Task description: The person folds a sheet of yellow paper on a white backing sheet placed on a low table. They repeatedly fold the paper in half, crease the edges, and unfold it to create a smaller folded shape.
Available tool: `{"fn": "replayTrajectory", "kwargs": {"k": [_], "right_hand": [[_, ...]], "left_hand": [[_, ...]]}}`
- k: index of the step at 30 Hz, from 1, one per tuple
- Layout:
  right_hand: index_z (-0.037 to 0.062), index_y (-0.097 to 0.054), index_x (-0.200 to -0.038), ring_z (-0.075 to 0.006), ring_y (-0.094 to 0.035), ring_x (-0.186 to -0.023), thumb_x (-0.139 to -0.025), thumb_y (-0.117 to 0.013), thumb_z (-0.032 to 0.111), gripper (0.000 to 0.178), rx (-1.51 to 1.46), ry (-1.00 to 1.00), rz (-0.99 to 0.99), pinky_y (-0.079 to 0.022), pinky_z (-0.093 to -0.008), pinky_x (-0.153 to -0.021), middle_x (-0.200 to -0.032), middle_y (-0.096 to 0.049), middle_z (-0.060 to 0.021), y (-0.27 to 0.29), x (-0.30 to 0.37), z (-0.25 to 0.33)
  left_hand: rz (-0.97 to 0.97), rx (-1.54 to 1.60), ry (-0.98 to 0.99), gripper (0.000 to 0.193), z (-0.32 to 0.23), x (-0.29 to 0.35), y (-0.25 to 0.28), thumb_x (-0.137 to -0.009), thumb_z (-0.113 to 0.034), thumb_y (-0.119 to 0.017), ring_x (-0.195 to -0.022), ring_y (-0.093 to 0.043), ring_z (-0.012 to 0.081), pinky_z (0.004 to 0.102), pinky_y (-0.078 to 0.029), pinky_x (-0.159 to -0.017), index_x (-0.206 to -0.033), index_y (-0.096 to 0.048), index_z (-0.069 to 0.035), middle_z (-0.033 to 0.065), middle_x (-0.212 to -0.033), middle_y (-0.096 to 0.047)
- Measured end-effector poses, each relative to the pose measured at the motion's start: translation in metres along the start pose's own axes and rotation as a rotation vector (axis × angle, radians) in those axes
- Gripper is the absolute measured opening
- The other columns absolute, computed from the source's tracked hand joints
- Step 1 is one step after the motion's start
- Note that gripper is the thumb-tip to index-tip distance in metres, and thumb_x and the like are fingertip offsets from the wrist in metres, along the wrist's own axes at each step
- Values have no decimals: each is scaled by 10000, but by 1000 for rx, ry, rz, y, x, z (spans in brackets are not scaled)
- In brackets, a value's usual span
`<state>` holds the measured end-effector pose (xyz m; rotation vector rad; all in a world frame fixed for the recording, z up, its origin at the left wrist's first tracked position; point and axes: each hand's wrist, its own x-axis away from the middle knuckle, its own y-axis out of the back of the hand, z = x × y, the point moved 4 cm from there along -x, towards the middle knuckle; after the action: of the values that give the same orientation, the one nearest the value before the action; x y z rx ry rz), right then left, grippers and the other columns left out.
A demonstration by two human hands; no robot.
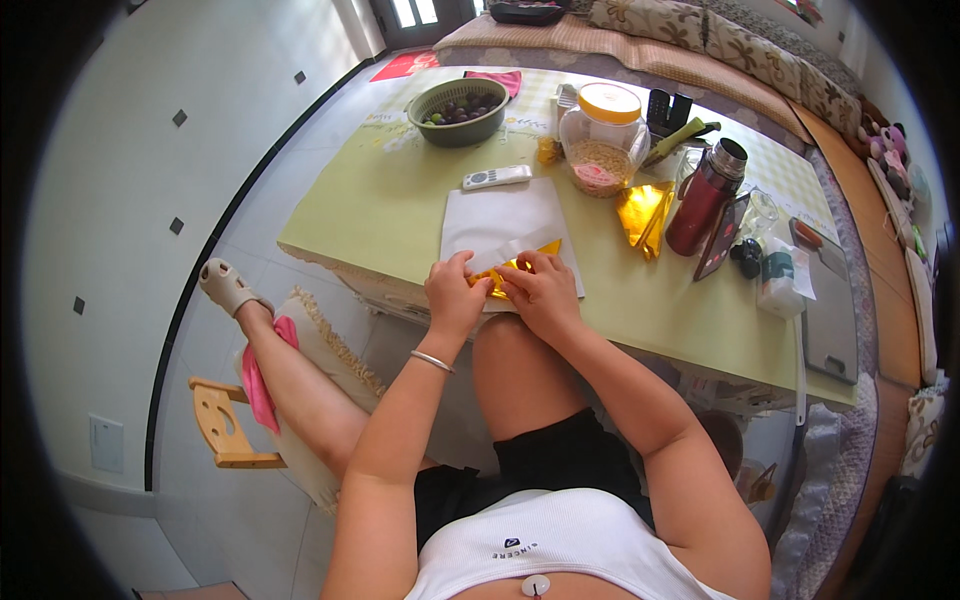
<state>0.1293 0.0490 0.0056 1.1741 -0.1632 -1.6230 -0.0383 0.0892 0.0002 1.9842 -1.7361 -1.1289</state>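
Between my two hands lies a sheet of shiny gold foil paper (pixel 510 268), partly folded, with a pale layer along its upper edge. My left hand (pixel 457 292) pinches its left end, the fingers curled. My right hand (pixel 541 290) presses and grips the foil near its middle and right side, fingers bent together. Beneath them is a white pad of paper (pixel 495 215) at the table's near edge. Another folded gold foil piece (pixel 645 217) stands on the table to the right. A white remote control (pixel 497 177) lies at the pad's far edge.
On the table (pixel 350 215) stand a green colander of dark fruit (pixel 458 115), a yellow-lidded jar (pixel 604 140), a red thermos (pixel 706 200), a phone (pixel 722 238), a tissue pack (pixel 782 280) and a grey board (pixel 830 310). A wooden stool (pixel 222 425) is at left.
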Motion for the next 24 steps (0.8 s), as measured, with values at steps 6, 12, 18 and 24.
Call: {"fn": "replayTrajectory", "kwargs": {"k": [6, 12, 18, 24], "right_hand": [[275, -746, -1098, -260, -533, -1091, -816, -721, 231, 286, 77, 39, 72, -395, -434, -884, -1154, -587, -49, 2, 0, 7], [273, -730, -1134, -268, -508, -1117, -821, -705, 250, 314, 182, 70, 89, -380, -442, -894, -1174, -566, -47, -1, 2, 7], [263, -733, -1124, -265, -508, -1122, -824, -694, 255, 303, 145, 49, 121, -381, -443, -896, -1168, -569, -47, 2, -1, 10], [252, -734, -1119, -266, -510, -1118, -813, -704, 258, 307, 159, 34, 124, -385, -446, -893, -1163, -568, -43, -1, 1, 5]], "left_hand": [[18, 22, 17, 496, -3, 0, 3, -701, -149, -833, -922, -598, 282, 424, -488, -842, -1151, -662, -29, 82, -872, -661], [12, -2, -10, 497, -6, 0, 3, -702, -143, -831, -922, -591, 294, 434, -482, -839, -1152, -660, -19, 88, -858, -656], [-69, -168, -39, 517, 1, 8, 16, -696, -138, -830, -922, -586, 293, 426, -470, -903, -1169, -657, -15, 112, -892, -628], [-135, -391, -681, 294, -39, 27, 30, -807, -83, -658, -1057, -607, 294, 434, -459, -930, -1091, -685, -13, 113, -1007, -680]]}}
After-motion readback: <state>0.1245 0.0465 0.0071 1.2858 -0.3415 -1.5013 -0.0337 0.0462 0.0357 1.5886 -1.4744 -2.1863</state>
